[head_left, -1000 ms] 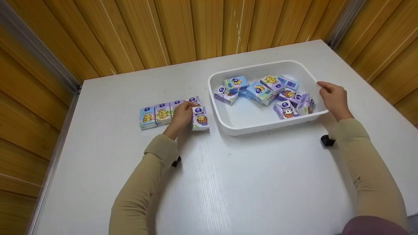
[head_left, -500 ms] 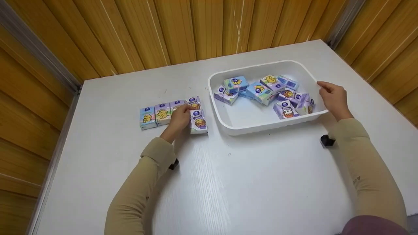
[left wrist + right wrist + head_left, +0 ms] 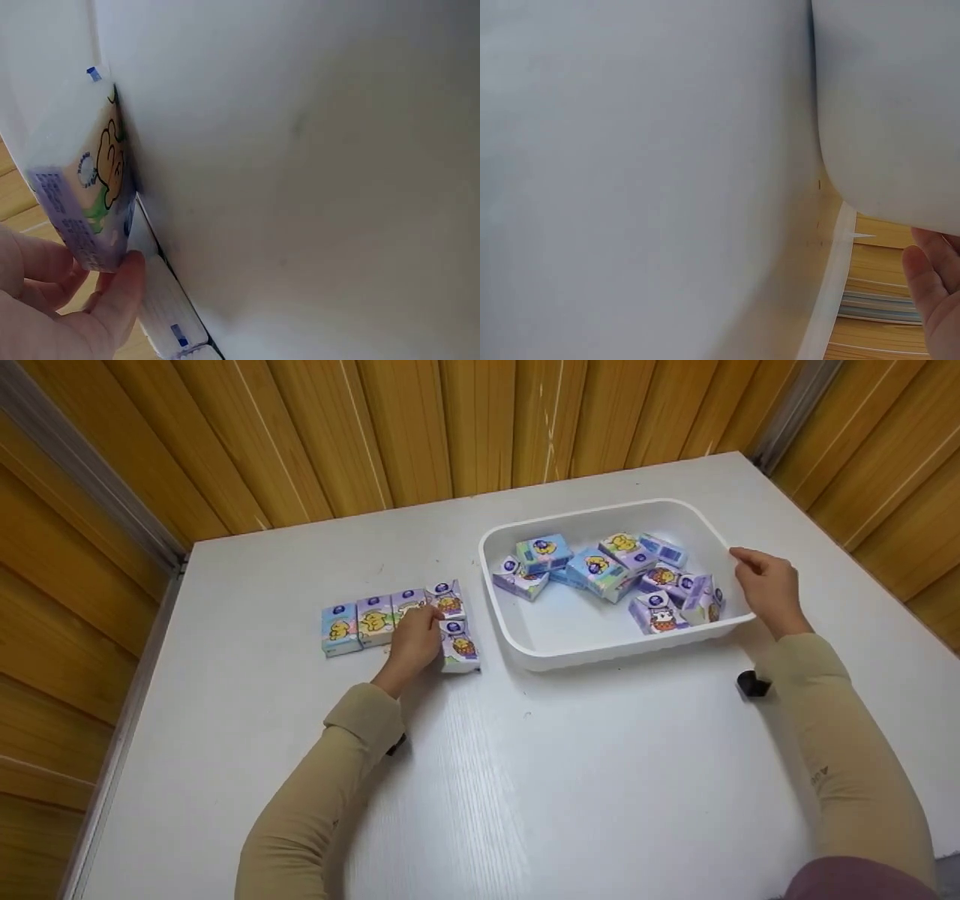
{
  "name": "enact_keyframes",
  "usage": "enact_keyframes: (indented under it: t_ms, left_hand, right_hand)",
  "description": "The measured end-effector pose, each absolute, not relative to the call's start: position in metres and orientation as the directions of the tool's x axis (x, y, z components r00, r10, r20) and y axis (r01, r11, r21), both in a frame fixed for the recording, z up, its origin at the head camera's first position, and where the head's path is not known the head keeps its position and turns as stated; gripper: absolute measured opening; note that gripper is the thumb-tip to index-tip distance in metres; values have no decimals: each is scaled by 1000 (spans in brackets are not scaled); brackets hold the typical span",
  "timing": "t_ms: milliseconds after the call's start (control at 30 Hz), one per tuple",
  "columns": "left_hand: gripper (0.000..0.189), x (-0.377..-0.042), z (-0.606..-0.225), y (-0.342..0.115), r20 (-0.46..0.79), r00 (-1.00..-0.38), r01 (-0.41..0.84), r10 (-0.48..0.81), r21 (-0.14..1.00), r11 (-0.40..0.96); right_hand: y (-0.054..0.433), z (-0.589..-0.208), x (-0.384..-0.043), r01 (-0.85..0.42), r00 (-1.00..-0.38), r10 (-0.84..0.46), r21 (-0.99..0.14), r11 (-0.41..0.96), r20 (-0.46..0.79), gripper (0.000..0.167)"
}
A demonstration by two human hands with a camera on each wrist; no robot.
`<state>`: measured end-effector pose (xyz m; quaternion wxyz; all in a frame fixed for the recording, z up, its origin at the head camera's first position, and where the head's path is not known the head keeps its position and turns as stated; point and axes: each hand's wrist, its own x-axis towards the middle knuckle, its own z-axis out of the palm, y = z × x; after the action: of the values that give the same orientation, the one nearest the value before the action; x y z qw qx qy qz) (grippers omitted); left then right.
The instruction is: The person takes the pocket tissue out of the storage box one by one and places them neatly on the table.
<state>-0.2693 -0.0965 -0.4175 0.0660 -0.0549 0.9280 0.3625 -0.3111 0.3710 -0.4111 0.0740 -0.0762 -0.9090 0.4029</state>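
Note:
My left hand pinches a small purple tissue pack with a cartoon chick, by its left side. In the left wrist view the thumb and fingers of the left hand grip one end of the tissue pack, which stands tilted. Just behind it, a purple pack ends a row with a blue pack at its left end; my hand partly covers the row. At the right, my right hand pinches the rim of a white plastic bin, its fingers partly hidden in the right wrist view.
Inside the bin lie several loose blue and purple tissue packs. The white table runs back to wood-patterned panels. A black piece shows beside the right wrist, another beside the left.
My left hand has drawn its tissue pack slightly toward the near edge, uncovering more of the purple pack behind. The right hand and the bin have stayed put.

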Motion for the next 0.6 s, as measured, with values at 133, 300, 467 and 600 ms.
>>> enact_keyframes:
  t_ms: [133,300,467,600]
  left_hand:
    - [26,-265,-416,-94,-153,-987,-136,-54,597,790]
    - [30,-258,-413,-95,-141,-990,-77,6,575,815]
    - [48,-250,-413,-98,-143,-977,53,159,556,829]
    - [56,-247,-415,-98,-125,-968,130,216,486,864]
  right_hand:
    - [371,-410,-311,76,-979,192,-748,660,70,42]
    - [371,-410,-311,82,-980,190,-753,652,58,42]
    - [371,-411,-311,62,-978,190,-746,663,87,42]
    - [372,-413,-311,42,-976,187,-746,664,111,42]
